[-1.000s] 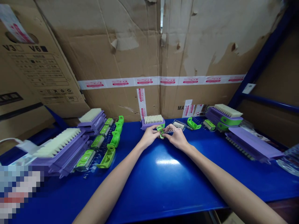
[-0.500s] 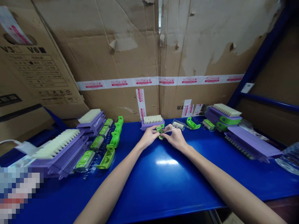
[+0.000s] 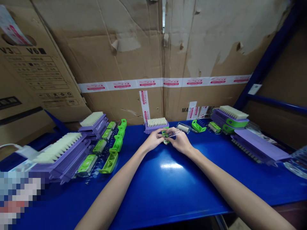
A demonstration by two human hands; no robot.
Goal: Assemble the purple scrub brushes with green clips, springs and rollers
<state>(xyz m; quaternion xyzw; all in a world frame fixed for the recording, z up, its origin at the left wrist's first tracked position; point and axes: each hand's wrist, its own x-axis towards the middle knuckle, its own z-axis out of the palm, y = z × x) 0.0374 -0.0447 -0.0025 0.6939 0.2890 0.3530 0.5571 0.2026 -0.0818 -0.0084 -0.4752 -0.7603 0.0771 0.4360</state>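
Note:
Between my two hands is a small green plastic part [image 3: 165,135], partly hidden by the fingers. My left hand [image 3: 154,139] pinches it from the left. My right hand [image 3: 179,140] is closed at its right side, with a metal coil spring [image 3: 174,132] lying across the fingers and reaching toward the green part. Whether the spring is hooked to the part I cannot tell. Just behind my hands stands a purple brush block [image 3: 156,128] with pale bristles upward.
Green brackets [image 3: 110,161], green-and-white blocks [image 3: 87,164] and springs line the left side beside purple bristle pieces [image 3: 62,156]. On the right lie a green bracket [image 3: 198,126], a small block [image 3: 214,127] and stacked purple pieces [image 3: 259,147]. Cardboard [image 3: 120,64] walls the back.
The spring now lies more plainly across my right fingers, which have curled in closer to the green part. My left hand has barely moved.

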